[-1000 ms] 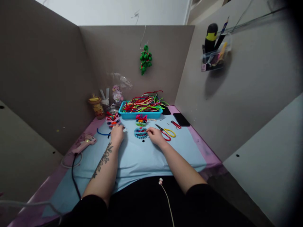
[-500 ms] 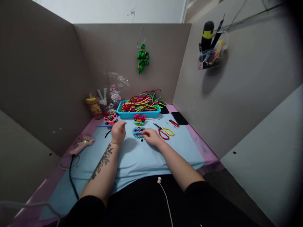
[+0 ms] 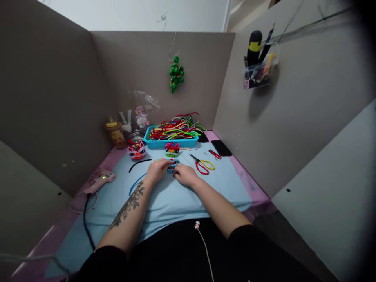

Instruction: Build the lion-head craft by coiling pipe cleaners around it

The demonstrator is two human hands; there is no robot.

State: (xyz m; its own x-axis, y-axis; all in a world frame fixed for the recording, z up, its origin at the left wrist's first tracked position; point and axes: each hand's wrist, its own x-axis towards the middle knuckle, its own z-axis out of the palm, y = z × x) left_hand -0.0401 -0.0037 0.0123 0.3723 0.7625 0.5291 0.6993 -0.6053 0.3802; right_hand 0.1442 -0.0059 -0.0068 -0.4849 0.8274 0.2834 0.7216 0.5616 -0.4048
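A small round piece of twisted blue and red pipe cleaners (image 3: 172, 169) lies on the light blue cloth, partly hidden by both hands. My left hand (image 3: 158, 169) is closed at its left edge, with fingertips touching it. A long blue pipe cleaner (image 3: 135, 183) trails from beneath that hand; its held end is hidden. My right hand (image 3: 185, 174) pinches the round piece from the right, fingers curled. Just behind stands a finished-looking red, blue and green pipe-cleaner figure (image 3: 172, 149). A black pipe cleaner (image 3: 137, 164) lies left of my left hand.
Scissors (image 3: 202, 164) and a red cutter (image 3: 215, 154) lie to the right, near a dark phone (image 3: 221, 148). A blue tray (image 3: 170, 144) of pipe cleaners stands behind. Further left are a pink-and-red figure (image 3: 136, 150) and a glue gun (image 3: 101, 182). Partition walls enclose the table.
My left hand has come down and right from above the cloth to the round piece. The blue pipe cleaner has swung lower, left of the hand. My right hand stays at the piece.
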